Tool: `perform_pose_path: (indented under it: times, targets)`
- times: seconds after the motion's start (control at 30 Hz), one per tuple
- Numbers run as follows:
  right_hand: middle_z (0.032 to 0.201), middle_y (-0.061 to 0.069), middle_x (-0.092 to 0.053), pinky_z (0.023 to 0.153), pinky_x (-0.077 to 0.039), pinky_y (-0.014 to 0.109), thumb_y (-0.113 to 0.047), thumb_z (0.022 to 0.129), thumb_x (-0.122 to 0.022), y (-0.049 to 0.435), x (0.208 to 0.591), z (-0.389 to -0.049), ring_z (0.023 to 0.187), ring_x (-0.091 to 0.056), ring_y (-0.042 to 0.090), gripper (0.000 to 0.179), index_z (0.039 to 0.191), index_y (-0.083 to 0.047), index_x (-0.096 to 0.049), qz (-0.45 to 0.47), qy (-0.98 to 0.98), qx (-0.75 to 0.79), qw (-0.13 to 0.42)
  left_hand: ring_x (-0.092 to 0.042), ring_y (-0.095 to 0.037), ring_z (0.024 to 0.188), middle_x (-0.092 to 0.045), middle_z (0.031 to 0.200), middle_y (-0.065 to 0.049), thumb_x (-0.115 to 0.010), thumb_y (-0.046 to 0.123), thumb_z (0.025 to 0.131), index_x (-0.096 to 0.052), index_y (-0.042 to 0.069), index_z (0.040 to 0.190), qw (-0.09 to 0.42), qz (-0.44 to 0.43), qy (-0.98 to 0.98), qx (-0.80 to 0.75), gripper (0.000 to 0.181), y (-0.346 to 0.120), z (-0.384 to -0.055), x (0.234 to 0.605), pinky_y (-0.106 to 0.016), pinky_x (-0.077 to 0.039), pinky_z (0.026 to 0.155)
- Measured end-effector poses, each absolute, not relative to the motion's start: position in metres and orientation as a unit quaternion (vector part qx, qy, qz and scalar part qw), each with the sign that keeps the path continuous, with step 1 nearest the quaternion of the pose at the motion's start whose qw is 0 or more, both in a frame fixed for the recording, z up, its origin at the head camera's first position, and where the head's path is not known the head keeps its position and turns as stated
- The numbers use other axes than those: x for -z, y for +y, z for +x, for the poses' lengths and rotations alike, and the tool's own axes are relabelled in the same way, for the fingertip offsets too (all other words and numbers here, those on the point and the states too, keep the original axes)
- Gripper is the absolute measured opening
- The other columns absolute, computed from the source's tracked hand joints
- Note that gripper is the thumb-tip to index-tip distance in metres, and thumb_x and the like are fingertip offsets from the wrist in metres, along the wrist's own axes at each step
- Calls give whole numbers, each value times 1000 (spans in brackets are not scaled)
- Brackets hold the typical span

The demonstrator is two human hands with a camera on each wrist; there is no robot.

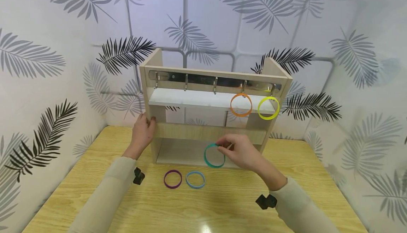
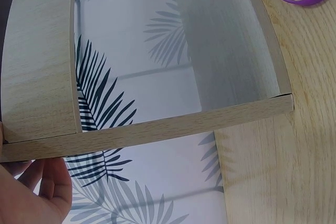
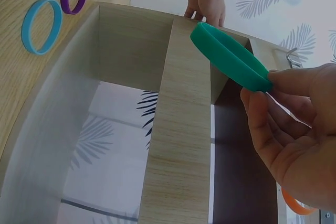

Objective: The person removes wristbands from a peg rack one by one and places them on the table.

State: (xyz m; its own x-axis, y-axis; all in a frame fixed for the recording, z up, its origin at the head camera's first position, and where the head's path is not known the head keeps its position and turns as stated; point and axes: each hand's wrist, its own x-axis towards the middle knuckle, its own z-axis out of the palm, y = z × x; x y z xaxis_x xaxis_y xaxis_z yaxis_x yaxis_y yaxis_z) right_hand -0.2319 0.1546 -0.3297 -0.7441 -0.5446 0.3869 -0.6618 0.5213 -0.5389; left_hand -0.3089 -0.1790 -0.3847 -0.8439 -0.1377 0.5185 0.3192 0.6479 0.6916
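My right hand pinches a green wristband between thumb and fingertips, in front of the lower part of a small wooden shelf unit. With its fingers at the edge of the left side panel, my left hand grips the shelf; in the left wrist view part of that hand is cut off by the frame. A metal hook rail runs along the shelf's top front. An orange wristband hangs from one hook, and a yellow wristband from the rightmost one.
On the wooden table, a purple wristband and a light blue wristband lie side by side before the shelf. Behind stands a wall with a leaf pattern.
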Motion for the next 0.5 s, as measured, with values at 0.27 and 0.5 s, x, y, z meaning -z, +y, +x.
perform_pose_path:
  times: [0.27, 0.5]
  targets:
    - [83, -2, -66, 65, -51, 25, -8, 89, -65, 160, 339, -236, 75, -60, 8, 9, 96, -8, -70, 345, -873, -341, 49, -56, -42, 98, -53, 111, -26, -42, 19, 98, -48, -10, 127, 273, -50, -866, 417, 42, -179, -310, 384, -53, -46, 80]
    - [85, -2, -66, 65, -51, 26, -9, 89, -64, 162, 349, -239, 77, -61, 9, 8, 96, -9, -69, 336, -876, -347, 6, -56, -43, 99, -53, 112, -27, -42, 19, 98, -48, -10, 129, 273, -51, -867, 414, 42, -179, -309, 384, -54, -46, 80]
